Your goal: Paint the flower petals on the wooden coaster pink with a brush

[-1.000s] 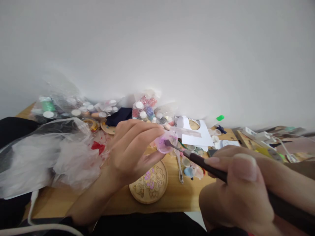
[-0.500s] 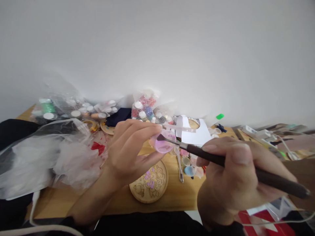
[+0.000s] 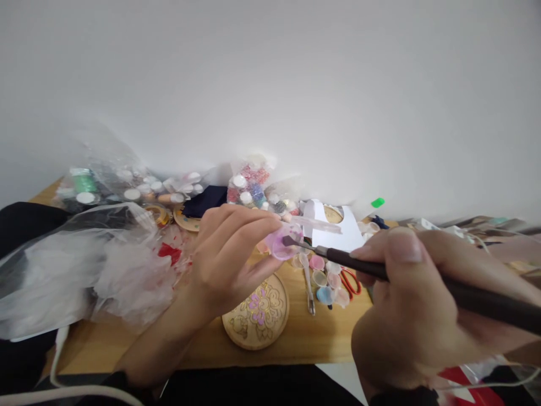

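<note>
My left hand [image 3: 230, 256] grips a small lilac plastic cup [image 3: 278, 250] between thumb and fingers. The cup is tilted so its mouth faces me, and its clear lid [image 3: 319, 224] sticks out to the right. In my right hand [image 3: 412, 299] is a palette knife [image 3: 350, 261] with a dark handle and a metal neck. Its flat tip is inside the cup's mouth. Below my left hand lies a round wooden plaque [image 3: 274, 330] with a raised flower outline, some petals filled in purple.
Several small paint cups [image 3: 320, 278], a thin clear-handled tool [image 3: 310, 290] and red-handled scissors [image 3: 351, 283] lie right of the plaque. Clear bags [image 3: 54, 270] fill the left side. Bottles and bead bags [image 3: 253, 180] line the wall beside white paper [image 3: 349, 234].
The palette knife's tip has gone a little lower into the cup, and my right hand has shifted right, uncovering the scissors. The cup has tilted slightly.
</note>
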`<state>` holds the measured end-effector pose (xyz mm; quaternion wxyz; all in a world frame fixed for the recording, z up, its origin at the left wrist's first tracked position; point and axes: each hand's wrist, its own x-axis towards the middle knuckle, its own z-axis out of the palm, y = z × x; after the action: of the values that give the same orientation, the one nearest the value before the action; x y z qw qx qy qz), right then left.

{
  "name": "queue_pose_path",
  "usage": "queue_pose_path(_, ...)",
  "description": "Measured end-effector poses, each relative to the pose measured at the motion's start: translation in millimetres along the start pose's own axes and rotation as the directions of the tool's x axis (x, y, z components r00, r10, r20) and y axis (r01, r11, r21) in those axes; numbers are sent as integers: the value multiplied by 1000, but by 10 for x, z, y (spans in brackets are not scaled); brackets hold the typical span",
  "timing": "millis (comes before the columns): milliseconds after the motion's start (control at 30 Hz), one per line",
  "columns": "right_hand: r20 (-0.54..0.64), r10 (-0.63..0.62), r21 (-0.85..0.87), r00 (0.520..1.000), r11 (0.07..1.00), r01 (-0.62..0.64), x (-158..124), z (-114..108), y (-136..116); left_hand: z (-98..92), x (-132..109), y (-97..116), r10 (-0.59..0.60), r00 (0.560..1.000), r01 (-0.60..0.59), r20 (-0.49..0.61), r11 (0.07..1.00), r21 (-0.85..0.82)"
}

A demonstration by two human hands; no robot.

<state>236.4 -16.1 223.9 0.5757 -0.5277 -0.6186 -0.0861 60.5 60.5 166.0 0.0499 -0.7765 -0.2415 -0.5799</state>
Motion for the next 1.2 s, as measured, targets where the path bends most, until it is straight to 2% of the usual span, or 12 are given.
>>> queue_pose_path(100,-78,84,89,993,993,-77,-27,56,22,3,7,-11,5,1000,-5,-27,1000,24)
queue_pose_path(233,-23,195,220,981,958,-185,-73,107,72,-14,6,5,-39,999,39,-9,998,54)
queue_pose_path(433,-60,298,445,953,862,-242,-158,220,182,-49,2,37,-92,995,89,47,994,71)
queue_pose_path(700,-60,404,544,913,780,-309,-202,297,185,-13,-16,32,-99,995,99,-12,994,51)
queue_pose_path(833,-59,403,566,913,768,-302,-220,326,191,-10,-17,32,-94,995,95,-15,994,51)
queue_pose_path(1033,-142,313,549,939,814,-188,-175,272,150,-32,-17,47,-148,988,145,36,987,76)
queue_pose_path(1200,-82,235,472,968,865,-170,-131,160,113,-30,-17,58,-167,985,163,41,983,87)
